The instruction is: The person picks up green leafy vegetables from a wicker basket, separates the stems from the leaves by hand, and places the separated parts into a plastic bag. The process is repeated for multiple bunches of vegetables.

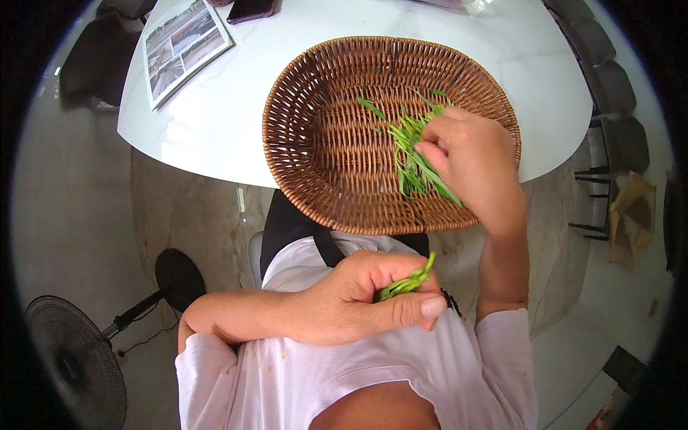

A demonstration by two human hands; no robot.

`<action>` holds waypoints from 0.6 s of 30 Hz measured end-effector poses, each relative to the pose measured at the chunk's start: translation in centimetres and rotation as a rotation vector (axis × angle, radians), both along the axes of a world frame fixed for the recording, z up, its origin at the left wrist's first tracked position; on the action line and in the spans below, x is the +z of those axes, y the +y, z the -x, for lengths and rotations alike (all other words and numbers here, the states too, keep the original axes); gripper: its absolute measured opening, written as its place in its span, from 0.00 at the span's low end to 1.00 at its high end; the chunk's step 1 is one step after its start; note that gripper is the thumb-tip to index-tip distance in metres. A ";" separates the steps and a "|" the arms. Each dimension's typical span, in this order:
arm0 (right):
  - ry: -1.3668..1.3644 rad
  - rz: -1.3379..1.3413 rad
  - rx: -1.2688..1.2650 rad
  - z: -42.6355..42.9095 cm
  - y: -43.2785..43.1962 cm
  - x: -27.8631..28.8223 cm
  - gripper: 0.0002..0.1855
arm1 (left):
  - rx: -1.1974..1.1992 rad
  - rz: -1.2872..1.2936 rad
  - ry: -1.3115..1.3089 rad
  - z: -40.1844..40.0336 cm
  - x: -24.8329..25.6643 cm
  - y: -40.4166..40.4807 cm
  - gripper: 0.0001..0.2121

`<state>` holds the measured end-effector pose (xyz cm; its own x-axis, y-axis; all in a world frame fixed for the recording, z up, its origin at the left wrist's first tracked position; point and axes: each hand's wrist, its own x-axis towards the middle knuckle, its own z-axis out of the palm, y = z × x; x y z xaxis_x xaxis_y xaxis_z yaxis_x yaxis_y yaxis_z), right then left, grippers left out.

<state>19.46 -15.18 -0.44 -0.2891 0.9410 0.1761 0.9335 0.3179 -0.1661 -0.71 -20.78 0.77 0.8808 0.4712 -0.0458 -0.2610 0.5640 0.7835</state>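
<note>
An oval brown wicker basket (344,129) rests at the near edge of a white table, partly overhanging it. Long green leafy stems (411,161) lie in its right half. My right hand (465,156) reaches in over the basket's right side, its thumb and fingers bent together at the stems; whether it grips any is hidden by the fingers. In front of my chest, my left hand (387,301) is closed around a small bunch of green stems (408,284), whose ends stick out between thumb and forefinger.
The white marble-look table (215,140) carries a picture booklet (185,51) at the left and a dark phone (251,9) at the far edge. A standing fan (75,365) is at the lower left. Dark chairs (626,145) line the right side.
</note>
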 end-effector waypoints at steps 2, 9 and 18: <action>0.170 -0.013 -0.048 -0.1 -0.6 0.1 0.05 | 0.083 -0.033 0.015 -0.1 -0.4 -0.4 0.10; 0.580 -0.062 -0.148 -0.5 -2.7 2.1 0.07 | 0.432 0.177 0.106 -0.7 0.4 0.6 0.10; 0.891 -0.161 0.049 2.0 -5.0 3.5 0.08 | 0.603 0.077 0.102 -1.9 0.3 0.9 0.13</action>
